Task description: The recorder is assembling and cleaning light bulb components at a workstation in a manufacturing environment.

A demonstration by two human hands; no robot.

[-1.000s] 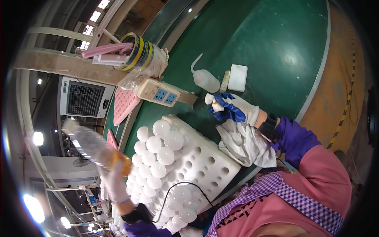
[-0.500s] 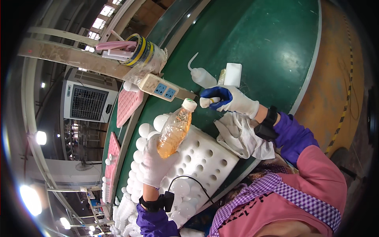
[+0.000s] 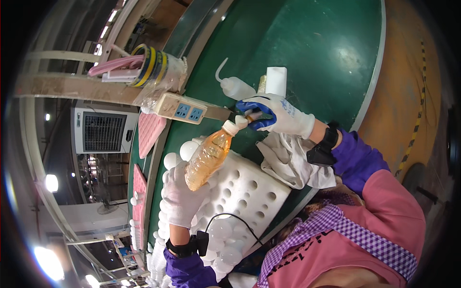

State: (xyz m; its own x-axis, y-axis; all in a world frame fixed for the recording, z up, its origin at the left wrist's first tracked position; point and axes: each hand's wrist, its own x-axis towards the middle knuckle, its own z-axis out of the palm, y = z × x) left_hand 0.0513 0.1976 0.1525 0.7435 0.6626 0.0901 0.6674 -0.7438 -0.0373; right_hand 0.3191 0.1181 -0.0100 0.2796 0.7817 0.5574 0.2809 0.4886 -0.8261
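Note:
My left hand (image 3: pixel 182 196), in a white knit glove, holds a clear plastic bottle (image 3: pixel 209 160) of amber liquid around its lower part. The bottle tilts to the upper right, and its white cap (image 3: pixel 230 127) faces my right hand. My right hand (image 3: pixel 284 116), in a white glove with blue coated fingers, pinches a small white piece (image 3: pixel 241 122) with a yellowish band. The tip of this piece is at the bottle's cap and seems to touch it; its exact kind is unclear. A white cloth (image 3: pixel 290 161) lies just below my right wrist.
A squeeze bottle (image 3: pixel 237 89) with a bent spout and a white block (image 3: pixel 276 80) stand on the green table (image 3: pixel 331 43). White foam with holes (image 3: pixel 247 194) and several white globes (image 3: pixel 223 235) lie nearer. A power strip (image 3: pixel 182 110) and a taped bucket (image 3: pixel 165 72) are left.
The small white piece in my right hand has come leftward to the bottle's cap. My left hand has tilted the bottle further toward it. The view has shifted slightly.

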